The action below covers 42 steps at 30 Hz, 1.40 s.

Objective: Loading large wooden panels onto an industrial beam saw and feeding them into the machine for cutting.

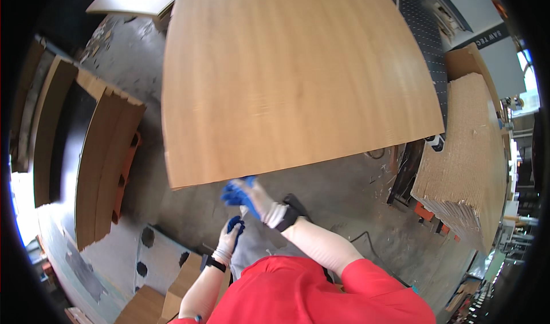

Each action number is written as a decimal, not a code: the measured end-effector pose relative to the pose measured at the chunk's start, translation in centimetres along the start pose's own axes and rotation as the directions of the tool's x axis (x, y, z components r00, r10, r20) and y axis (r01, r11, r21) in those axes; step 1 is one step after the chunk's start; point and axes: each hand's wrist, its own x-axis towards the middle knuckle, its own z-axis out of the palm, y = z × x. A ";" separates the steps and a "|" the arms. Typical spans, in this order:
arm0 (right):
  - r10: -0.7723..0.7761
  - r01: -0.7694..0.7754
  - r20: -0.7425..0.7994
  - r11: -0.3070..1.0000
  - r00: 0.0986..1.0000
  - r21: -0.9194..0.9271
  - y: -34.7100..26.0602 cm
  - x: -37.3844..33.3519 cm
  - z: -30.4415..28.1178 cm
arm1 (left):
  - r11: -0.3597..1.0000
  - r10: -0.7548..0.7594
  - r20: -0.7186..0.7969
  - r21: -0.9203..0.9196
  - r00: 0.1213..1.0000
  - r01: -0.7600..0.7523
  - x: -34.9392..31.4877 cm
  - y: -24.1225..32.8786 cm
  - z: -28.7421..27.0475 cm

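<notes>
A large wood-grain panel [298, 83] lies in front of me, its near edge running just beyond my hands. My right hand [245, 197], in a white glove with blue-coated fingers, is close to that edge near the panel's left corner. Its fingers are slightly blurred but look stretched out toward the left, with nothing seen in them. Nearer to my body, my left hand [230, 236] wears the same kind of glove. Its fingers are curled in, and whatever they hold, if anything, is hidden. Both wrists carry dark bands.
On the left, stacked boards [106, 169] rest on an orange support [127, 178]. To the right rises a thick stack of cardboard sheets [464, 152], beside a dark dotted machine table [427, 43]. Behind me at lower left are cardboard [182, 284] and a grey board with dark holes [163, 255].
</notes>
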 end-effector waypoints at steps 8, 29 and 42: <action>-0.677 0.491 0.334 0.046 0.656 -0.870 -25.9 -7.5 -10.5 | 0.884 0.224 0.104 -0.441 0.969 -0.157 6.9 11.9 22.5; -0.723 -0.061 -0.431 0.477 0.540 -0.877 -44.3 -28.4 -39.8 | 0.544 0.653 -0.327 -0.424 0.683 -0.724 4.0 33.6 18.6; -0.058 0.051 -0.004 0.909 0.998 -0.413 -26.9 7.2 -1.0 | 0.353 0.630 -0.761 0.108 0.151 -0.929 18.6 54.3 -14.9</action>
